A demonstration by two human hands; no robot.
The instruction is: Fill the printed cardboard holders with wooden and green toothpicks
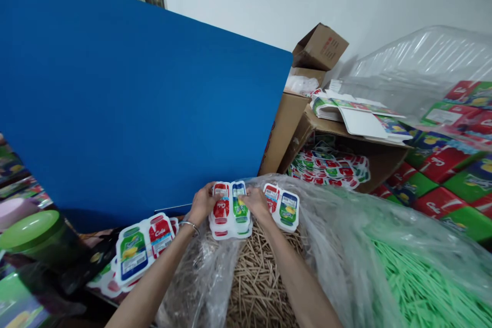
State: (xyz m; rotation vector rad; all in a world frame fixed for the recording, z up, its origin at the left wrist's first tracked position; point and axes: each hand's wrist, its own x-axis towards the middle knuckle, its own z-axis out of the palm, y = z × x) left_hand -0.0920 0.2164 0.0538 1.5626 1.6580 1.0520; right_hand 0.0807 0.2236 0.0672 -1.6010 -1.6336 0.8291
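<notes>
My left hand (202, 204) and my right hand (257, 203) grip the two sides of a small stack of two-can printed cards (229, 210), red Cola beside green and blue with a lemon. The thumbs lie on the front of the top card. Beneath the stack, thin brown sticks (257, 277) fill a clear plastic bag (207, 277). Just right of my right hand, another pair of can-shaped cards (287, 209) lies on the sticks. Beside my left forearm sits a pile of similar cards (134, 251). A bracelet circles my left wrist.
A large blue panel (154, 97) stands close in front. To the right are an open carton (384, 161) with many cards, green sticks (415, 277) in plastic and stacked printed boxes (442, 169). Green-lidded tubs (28, 228) stand at left.
</notes>
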